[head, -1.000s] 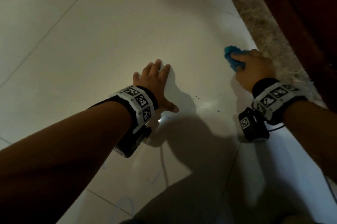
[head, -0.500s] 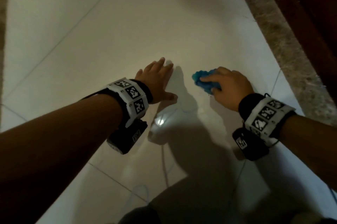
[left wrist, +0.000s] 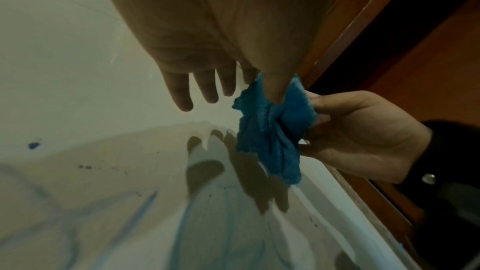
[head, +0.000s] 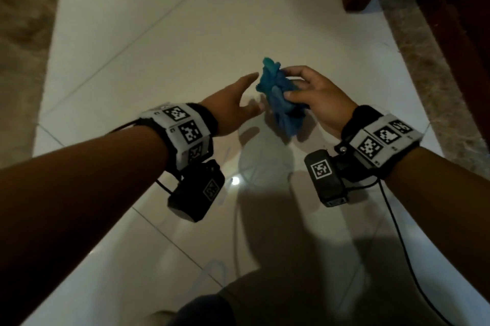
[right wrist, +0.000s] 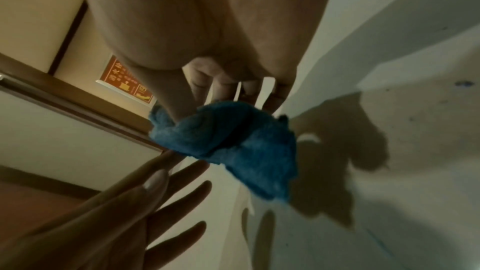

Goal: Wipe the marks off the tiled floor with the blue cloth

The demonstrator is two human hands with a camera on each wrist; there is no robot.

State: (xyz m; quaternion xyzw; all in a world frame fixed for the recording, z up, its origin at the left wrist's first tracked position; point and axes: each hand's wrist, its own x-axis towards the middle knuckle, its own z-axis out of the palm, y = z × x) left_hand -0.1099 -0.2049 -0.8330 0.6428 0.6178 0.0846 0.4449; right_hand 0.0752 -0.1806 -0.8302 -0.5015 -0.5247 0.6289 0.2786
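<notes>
Head view: one blue cloth (head: 281, 103) up off the tiled floor (head: 159, 41), bunched in the right hand (head: 315, 97); left hand (head: 230, 105) spread wide beside it. Left wrist: four fingers (left wrist: 182, 93) straight, thumb against the cloth, faint blue marks (left wrist: 187, 223) on the near floor. Right wrist: one orange sign (right wrist: 124, 81) far left.

Bare forearms, white wristbands (head: 185, 129) printed with black square markers, black camera boxes (head: 196, 194) beneath, thin black cables (head: 397, 233)

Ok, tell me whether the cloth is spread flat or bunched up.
Bunched up: the blue cloth hangs crumpled from the right hand, off the floor.
</notes>
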